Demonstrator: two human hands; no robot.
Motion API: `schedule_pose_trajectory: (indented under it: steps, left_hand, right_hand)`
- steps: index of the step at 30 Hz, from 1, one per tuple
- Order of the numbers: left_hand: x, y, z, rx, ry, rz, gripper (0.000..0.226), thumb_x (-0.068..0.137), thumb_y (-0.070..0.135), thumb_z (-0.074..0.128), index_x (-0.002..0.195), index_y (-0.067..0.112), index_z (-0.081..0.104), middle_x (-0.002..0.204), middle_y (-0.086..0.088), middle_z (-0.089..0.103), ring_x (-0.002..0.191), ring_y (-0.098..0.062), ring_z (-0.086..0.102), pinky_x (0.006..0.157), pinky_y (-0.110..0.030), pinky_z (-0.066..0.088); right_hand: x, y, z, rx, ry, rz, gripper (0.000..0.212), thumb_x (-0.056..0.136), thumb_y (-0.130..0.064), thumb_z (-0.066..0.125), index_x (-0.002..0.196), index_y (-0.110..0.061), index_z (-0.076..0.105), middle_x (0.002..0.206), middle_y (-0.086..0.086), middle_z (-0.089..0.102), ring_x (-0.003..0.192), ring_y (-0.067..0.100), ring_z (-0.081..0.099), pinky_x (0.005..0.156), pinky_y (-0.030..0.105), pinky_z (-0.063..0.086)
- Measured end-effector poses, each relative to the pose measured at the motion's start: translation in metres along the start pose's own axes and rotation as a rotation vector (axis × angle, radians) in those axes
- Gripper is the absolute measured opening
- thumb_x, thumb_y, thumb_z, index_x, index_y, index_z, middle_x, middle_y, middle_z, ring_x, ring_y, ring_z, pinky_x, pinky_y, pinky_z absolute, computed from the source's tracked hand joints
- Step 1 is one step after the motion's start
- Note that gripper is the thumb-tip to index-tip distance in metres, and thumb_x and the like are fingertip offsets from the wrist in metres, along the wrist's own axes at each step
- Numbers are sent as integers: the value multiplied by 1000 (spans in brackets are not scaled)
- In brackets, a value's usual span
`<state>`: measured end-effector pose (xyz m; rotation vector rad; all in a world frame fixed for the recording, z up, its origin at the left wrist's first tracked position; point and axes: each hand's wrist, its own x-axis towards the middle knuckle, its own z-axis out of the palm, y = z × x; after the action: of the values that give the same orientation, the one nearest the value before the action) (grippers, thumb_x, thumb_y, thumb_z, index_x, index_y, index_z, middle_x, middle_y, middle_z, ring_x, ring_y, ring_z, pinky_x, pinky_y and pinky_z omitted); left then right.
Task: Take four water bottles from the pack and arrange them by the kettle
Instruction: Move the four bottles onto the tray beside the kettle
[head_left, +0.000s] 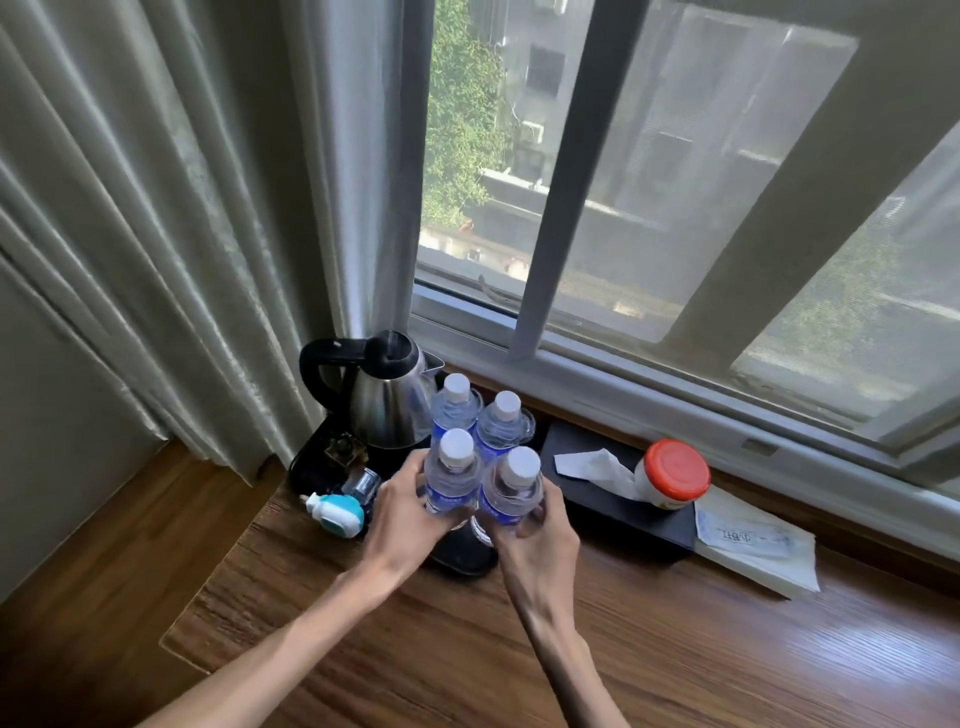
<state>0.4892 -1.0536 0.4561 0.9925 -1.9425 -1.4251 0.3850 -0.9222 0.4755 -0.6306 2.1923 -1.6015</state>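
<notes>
Several clear water bottles with white caps and blue labels stand in a tight square on a black tray (462, 558), just right of the steel kettle (387, 400) with its black handle. My left hand (402, 512) grips the near left bottle (453, 475). My right hand (540, 535) grips the near right bottle (514, 491). The two far bottles (456, 405) (503, 423) stand untouched behind them, close to the kettle's spout. No pack is in view.
A white and teal plug-in device (335, 512) and a small glass item (361, 483) lie left of my left hand. A black tissue box (613, 499), a red-lidded jar (672, 475) and papers (753, 545) sit to the right. Curtain and window rise behind the wooden table (467, 649).
</notes>
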Motion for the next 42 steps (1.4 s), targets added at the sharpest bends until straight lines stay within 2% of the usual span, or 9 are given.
schedule_pose_trajectory:
  steps: [5, 10, 16, 20, 22, 25, 28, 34, 42]
  left_hand:
    - [22, -14, -21, 27, 17, -64, 69, 54, 43, 91, 114, 33, 59, 101, 15, 76, 98, 0, 70, 85, -40, 60]
    - [36, -15, -29, 126, 7, -52, 63, 53, 45, 88, 108, 33, 59, 91, 20, 75, 87, 11, 67, 72, -20, 56]
    - [44, -22, -24, 154, -24, -56, 58, 55, 41, 85, 107, 28, 60, 94, 6, 76, 89, -12, 71, 74, -36, 58]
    - [43, -30, -21, 188, -40, -62, 55, 53, 46, 82, 100, 35, 55, 92, 6, 74, 82, -9, 68, 58, -6, 42]
    - [43, -32, -20, 217, -40, -57, 56, 55, 44, 84, 101, 38, 53, 94, 4, 74, 80, -9, 65, 55, -5, 38]
    - [45, -33, -18, 237, -34, -47, 57, 58, 41, 87, 106, 33, 56, 98, 2, 75, 86, -15, 68, 60, -20, 41]
    - [46, -34, -18, 221, -44, -37, 59, 60, 39, 87, 110, 29, 58, 101, 1, 75, 90, -15, 69, 66, -23, 44]
    - [45, -32, -19, 199, -68, -24, 61, 59, 44, 87, 107, 26, 56, 99, 4, 73, 87, -12, 67, 64, -23, 45]
    - [44, -32, -19, 211, -79, -22, 61, 58, 43, 86, 106, 31, 51, 100, 5, 71, 82, -5, 58, 61, -6, 36]
  right_hand:
    - [1, -8, 47, 17, 112, 47, 58, 64, -41, 88, 114, -36, 60, 99, -16, 75, 91, -3, 69, 85, 31, 57]
    - [8, -8, 67, -1, 174, 110, 60, 64, -38, 90, 115, -36, 59, 99, -16, 74, 91, -5, 68, 86, 31, 57]
    - [9, -1, 75, -18, 220, 170, 59, 63, -37, 90, 113, -39, 58, 98, -17, 74, 91, -5, 68, 85, 26, 55]
    - [8, 5, 78, -24, 249, 193, 56, 67, -32, 88, 116, -30, 60, 102, -11, 75, 94, 3, 70, 87, 36, 56]
    - [9, 5, 80, -13, 263, 201, 58, 67, -31, 87, 118, -29, 60, 104, -10, 75, 96, 4, 70, 88, 37, 56]
    - [10, 4, 82, -19, 271, 198, 57, 69, -30, 86, 119, -30, 59, 105, -11, 74, 97, 4, 69, 89, 38, 56]
    - [11, 4, 82, -32, 263, 193, 57, 70, -28, 86, 119, -30, 58, 107, -11, 73, 99, 4, 68, 90, 37, 56]
    - [11, 6, 81, -108, 236, 144, 59, 73, -30, 85, 123, -24, 54, 115, -6, 68, 106, 12, 65, 92, 42, 53]
    - [4, 6, 83, -119, 226, 123, 66, 77, -32, 83, 133, -32, 47, 123, -9, 67, 112, 8, 64, 97, 38, 53]
